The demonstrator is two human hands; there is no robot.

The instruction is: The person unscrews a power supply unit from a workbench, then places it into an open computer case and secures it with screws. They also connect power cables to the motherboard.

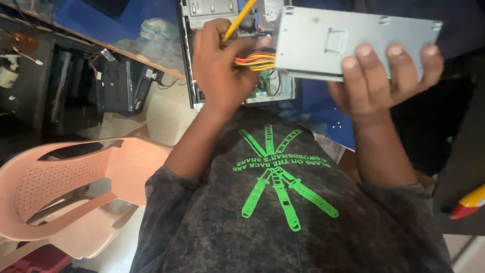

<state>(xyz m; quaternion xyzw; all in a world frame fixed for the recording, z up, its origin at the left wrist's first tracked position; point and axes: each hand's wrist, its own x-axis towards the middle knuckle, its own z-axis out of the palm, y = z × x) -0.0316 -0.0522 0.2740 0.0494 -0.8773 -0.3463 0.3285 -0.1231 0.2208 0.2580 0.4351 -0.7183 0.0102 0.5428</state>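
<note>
Grey metal power supply unit (353, 43) is held in the air above the open computer case (237, 50). Right hand (384, 81) cradles it from below, fingers spread. Left hand (222, 65) is closed on a yellow-handled tool (237, 20) and the wire bundle (255, 59). Advise keeping the unit level and the wires slack.

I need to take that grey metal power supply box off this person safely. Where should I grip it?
Grip the grey metal power supply box by its long bare edges, from the cable-free end beside the right hand. The coloured wire bundle, gripped by the left hand, blocks the other end.
</note>
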